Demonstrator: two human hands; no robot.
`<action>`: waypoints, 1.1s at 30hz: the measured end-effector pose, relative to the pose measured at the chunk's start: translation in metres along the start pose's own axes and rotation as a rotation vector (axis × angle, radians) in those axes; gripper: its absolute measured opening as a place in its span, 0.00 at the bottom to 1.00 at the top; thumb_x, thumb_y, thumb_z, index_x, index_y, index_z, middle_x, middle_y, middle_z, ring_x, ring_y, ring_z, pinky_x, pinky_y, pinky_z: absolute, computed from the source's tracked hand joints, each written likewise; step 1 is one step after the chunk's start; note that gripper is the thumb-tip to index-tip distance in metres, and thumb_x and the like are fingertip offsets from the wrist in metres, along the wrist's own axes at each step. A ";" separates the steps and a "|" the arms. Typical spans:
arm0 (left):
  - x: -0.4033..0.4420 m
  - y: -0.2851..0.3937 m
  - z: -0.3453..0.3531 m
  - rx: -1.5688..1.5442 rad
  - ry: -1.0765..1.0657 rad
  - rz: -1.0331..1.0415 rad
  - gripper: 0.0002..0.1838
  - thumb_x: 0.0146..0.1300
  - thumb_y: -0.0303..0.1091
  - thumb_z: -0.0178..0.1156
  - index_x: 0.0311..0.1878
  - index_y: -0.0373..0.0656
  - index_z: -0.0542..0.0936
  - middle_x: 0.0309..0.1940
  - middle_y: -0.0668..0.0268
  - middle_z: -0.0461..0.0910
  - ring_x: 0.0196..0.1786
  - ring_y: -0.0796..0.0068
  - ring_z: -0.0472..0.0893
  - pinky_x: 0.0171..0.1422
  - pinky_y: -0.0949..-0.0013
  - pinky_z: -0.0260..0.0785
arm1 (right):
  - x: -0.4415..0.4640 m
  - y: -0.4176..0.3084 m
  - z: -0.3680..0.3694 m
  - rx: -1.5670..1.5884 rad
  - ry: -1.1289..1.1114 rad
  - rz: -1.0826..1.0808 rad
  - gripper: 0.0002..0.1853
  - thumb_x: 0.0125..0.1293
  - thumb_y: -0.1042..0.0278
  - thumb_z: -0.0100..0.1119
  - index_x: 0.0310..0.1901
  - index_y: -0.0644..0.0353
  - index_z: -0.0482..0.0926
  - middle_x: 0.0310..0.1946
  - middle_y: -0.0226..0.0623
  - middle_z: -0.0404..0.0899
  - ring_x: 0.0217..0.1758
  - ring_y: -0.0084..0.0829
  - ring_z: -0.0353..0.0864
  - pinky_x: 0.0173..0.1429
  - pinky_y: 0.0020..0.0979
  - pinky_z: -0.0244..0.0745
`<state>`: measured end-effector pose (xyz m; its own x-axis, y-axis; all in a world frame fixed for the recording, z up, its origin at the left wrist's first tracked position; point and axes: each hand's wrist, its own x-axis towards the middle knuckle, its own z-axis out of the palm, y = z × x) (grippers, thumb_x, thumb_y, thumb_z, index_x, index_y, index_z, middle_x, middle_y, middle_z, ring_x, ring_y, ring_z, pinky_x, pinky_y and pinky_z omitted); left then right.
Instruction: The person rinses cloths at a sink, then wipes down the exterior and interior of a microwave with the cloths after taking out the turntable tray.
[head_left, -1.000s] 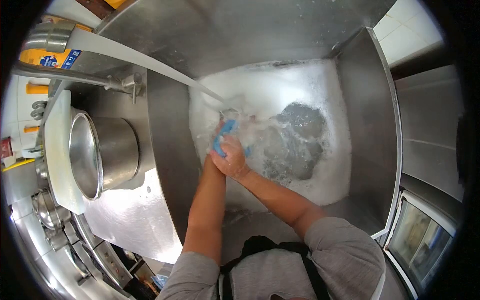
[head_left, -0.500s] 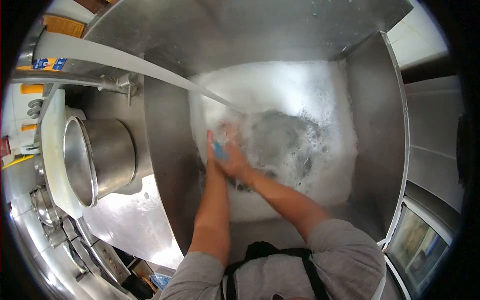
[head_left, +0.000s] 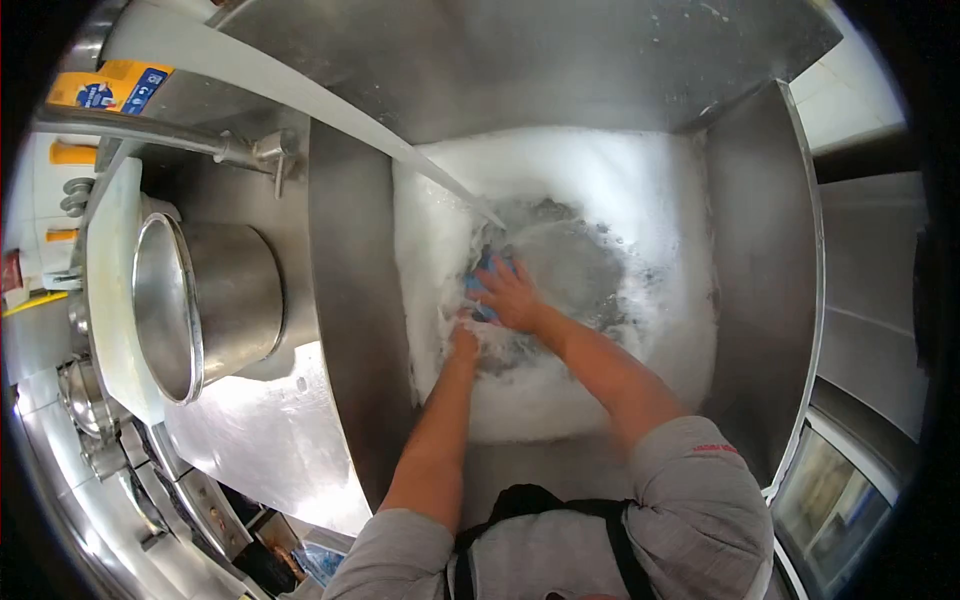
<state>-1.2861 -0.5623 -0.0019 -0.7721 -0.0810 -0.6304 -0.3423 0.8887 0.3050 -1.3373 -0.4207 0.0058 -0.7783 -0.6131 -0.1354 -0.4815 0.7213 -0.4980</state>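
A deep stainless steel sink (head_left: 765, 280) holds sudsy water with white foam (head_left: 570, 160). Spread fingers of my right hand (head_left: 510, 293) lie over a blue item (head_left: 478, 283) at the water's surface, soft-looking like a cloth, though its kind is unclear. Just below and to the left, my left hand (head_left: 464, 338) dips into the foam beside that item, its fingers mostly hidden by water. From the upper left, a pale stream of water (head_left: 330, 100) pours down and churns the surface just above my right hand.
Left of the sink, a large steel pot (head_left: 235, 300) lies on its side on a metal counter (head_left: 270, 440). A metal pipe with a valve (head_left: 272, 148) juts out above it. Behind the pot stands a white board (head_left: 115, 290). A glass-fronted unit (head_left: 840, 510) is at lower right.
My hands were close together at the left of the water with the blue item between them. They have moved right, and the right hand now spreads over it while the left sinks into foam.
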 end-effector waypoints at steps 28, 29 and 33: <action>-0.032 0.151 -0.247 -1.389 0.235 0.139 0.25 0.58 0.54 0.46 0.42 0.37 0.72 0.32 0.63 0.74 0.33 0.71 0.74 0.36 0.69 0.67 | 0.044 -0.131 -0.227 0.723 1.064 0.218 0.12 0.57 0.60 0.51 0.35 0.60 0.70 0.35 0.43 0.72 0.41 0.29 0.70 0.44 0.29 0.64; -0.034 0.154 -0.245 -1.386 0.257 0.184 0.25 0.59 0.54 0.45 0.42 0.38 0.71 0.33 0.62 0.74 0.33 0.72 0.74 0.36 0.69 0.67 | 0.042 -0.127 -0.241 0.895 0.945 0.337 0.12 0.58 0.60 0.50 0.36 0.61 0.70 0.36 0.44 0.71 0.42 0.30 0.70 0.45 0.30 0.63; -0.076 0.178 -0.259 -1.151 0.361 0.377 0.20 0.59 0.44 0.51 0.47 0.38 0.70 0.36 0.62 0.74 0.35 0.71 0.74 0.36 0.69 0.68 | 0.065 -0.077 -0.220 0.969 1.126 0.264 0.14 0.58 0.60 0.50 0.39 0.62 0.71 0.40 0.42 0.71 0.44 0.30 0.69 0.47 0.29 0.62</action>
<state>-1.4272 -0.5146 0.2852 -0.9628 -0.1879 -0.1942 -0.1962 -0.0078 0.9805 -1.4397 -0.4448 0.2240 -0.9075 0.3814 0.1758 -0.1876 0.0065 -0.9822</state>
